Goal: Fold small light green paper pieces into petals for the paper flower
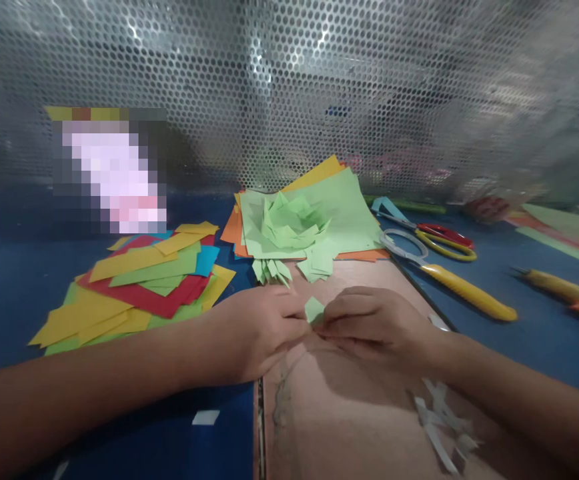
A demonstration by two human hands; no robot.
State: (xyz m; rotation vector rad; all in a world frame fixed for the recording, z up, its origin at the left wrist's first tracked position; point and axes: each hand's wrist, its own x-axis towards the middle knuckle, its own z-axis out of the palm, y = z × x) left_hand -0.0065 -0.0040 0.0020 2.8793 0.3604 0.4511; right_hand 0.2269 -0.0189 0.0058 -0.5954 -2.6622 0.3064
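My left hand and my right hand meet over a pinkish board, fingers pinched together on a small piece of light green paper. Just beyond them lie several small folded green pieces. Behind those sits a folded green paper shape on a green sheet, which rests on orange and yellow sheets.
A loose pile of yellow, red, green and blue paper strips lies at left on the blue table. Scissors, a yellow-handled cutter and another yellow tool lie at right. White scraps litter the board. Perforated metal wall behind.
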